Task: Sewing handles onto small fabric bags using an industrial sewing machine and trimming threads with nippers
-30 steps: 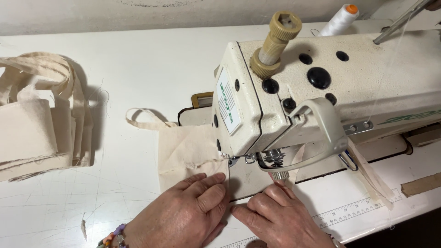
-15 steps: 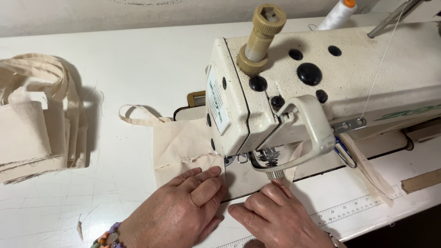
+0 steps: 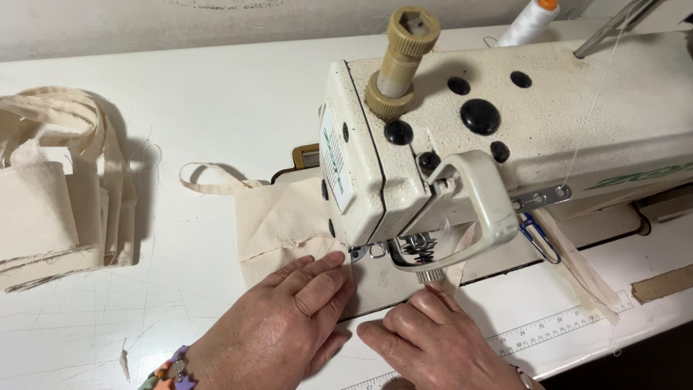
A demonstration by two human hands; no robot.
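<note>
A cream industrial sewing machine (image 3: 505, 130) fills the right half of the head view. Under its head lies a piece of beige canvas fabric (image 3: 278, 220) with a looped strap (image 3: 206, 180) trailing to the left. My left hand (image 3: 278, 328) lies flat on the fabric, fingertips close to the presser foot (image 3: 372, 250). My right hand (image 3: 433, 339) presses the fabric just below and right of the foot, fingers bent. Both hands hold the cloth down against the machine bed.
A stack of folded beige canvas bags (image 3: 54, 195) with handles sits at the left on the white table (image 3: 180, 94). A white thread cone (image 3: 530, 22) stands behind the machine. A printed ruler strip (image 3: 556, 325) runs along the table's front edge. A beaded bracelet (image 3: 170, 370) is on my left wrist.
The view has shifted a little, so the machine sits slightly more to the left and lower in view. Both hands stay pressed on the fabric at the presser foot.
</note>
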